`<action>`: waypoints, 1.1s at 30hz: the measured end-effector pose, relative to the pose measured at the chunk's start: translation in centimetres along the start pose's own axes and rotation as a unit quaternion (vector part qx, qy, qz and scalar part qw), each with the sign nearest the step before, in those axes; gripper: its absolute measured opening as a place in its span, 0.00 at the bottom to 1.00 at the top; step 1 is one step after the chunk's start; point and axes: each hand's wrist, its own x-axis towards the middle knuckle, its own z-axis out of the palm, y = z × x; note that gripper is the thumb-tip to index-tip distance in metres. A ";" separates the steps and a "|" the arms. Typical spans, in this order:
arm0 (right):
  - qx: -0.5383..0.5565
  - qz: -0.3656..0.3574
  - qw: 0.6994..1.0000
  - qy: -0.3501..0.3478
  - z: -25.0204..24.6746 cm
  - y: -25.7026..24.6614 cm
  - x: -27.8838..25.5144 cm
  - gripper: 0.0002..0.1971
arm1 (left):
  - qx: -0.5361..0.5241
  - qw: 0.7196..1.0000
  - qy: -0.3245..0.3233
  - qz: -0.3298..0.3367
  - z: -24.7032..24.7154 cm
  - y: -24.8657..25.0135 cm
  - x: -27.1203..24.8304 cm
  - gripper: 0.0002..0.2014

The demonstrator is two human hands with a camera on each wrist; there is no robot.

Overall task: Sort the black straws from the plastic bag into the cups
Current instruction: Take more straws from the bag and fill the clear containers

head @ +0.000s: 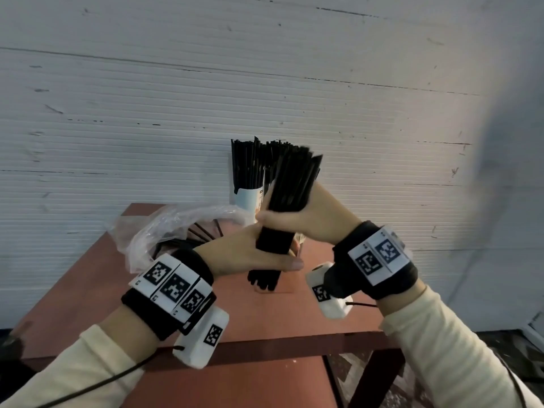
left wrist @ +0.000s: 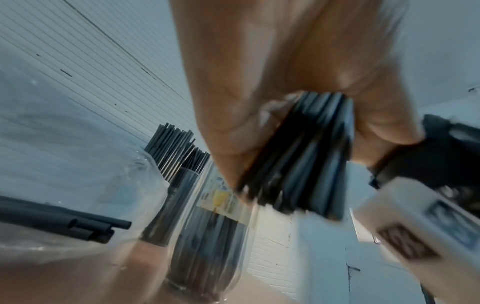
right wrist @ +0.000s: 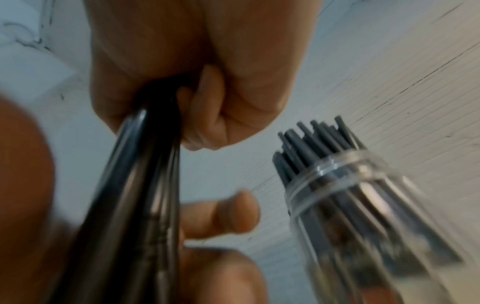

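Here, in the head view, both hands meet over a reddish table (head: 265,319); the right hand (head: 306,219) wraps its fingers round the middle of a bundle of black straws (head: 290,189), and the left hand (head: 244,254) clasps the same bundle lower down, thumb across its front; the bundle leans toward one o'clock, its lower ends hanging above the table; a cup (head: 248,198) full of straws stands behind the hands at twelve o'clock, and a clear plastic bag (head: 153,231) with loose straws lies at ten o'clock. From the left wrist, the left hand (left wrist: 259,86) grips the blurred bundle (left wrist: 301,164); two filled cups (left wrist: 205,236) stand at seven o'clock; the bag (left wrist: 64,205) lies at nine o'clock. From the right wrist, the right hand (right wrist: 194,72) is closed round the bundle (right wrist: 135,195); a clear cup (right wrist: 363,205) of straws stands at four o'clock.
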 end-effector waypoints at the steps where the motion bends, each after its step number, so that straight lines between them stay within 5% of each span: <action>1: 0.004 -0.003 1.000 0.025 -1.1 -0.2 0.4 0.06 | -0.005 0.999 0.046 0.002 -0.1 -0.4 0.6 0.25; 3: 0.011 -0.001 0.996 0.086 -3.5 -0.5 1.3 0.05 | -0.040 0.984 0.176 0.017 -0.1 -1.1 1.8 0.36; 5: 0.020 0.005 0.989 0.145 -5.9 -0.4 2.6 0.06 | -0.043 0.954 0.294 0.048 0.1 -1.5 3.0 0.34; 7: 0.032 0.014 0.982 0.185 -7.8 -0.1 3.8 0.07 | -0.032 0.938 0.340 0.059 0.1 -1.9 4.4 0.39; 13: 0.057 0.044 0.975 0.211 -10.1 1.2 6.3 0.04 | -0.035 0.956 0.292 0.014 -1.8 -2.2 7.9 0.64; 17: 0.025 0.053 0.978 0.199 -10.1 2.0 7.1 0.05 | -0.048 0.974 0.221 -0.001 -2.6 -2.0 8.6 0.50; 20: 0.002 0.049 0.984 0.171 -10.1 2.5 7.3 0.06 | -0.052 0.972 0.227 -0.005 -2.9 -2.4 8.7 0.41; 33: -0.073 0.087 0.992 0.049 -6.9 5.6 7.6 0.12 | -0.122 0.966 0.227 0.007 -2.6 -2.9 8.4 0.40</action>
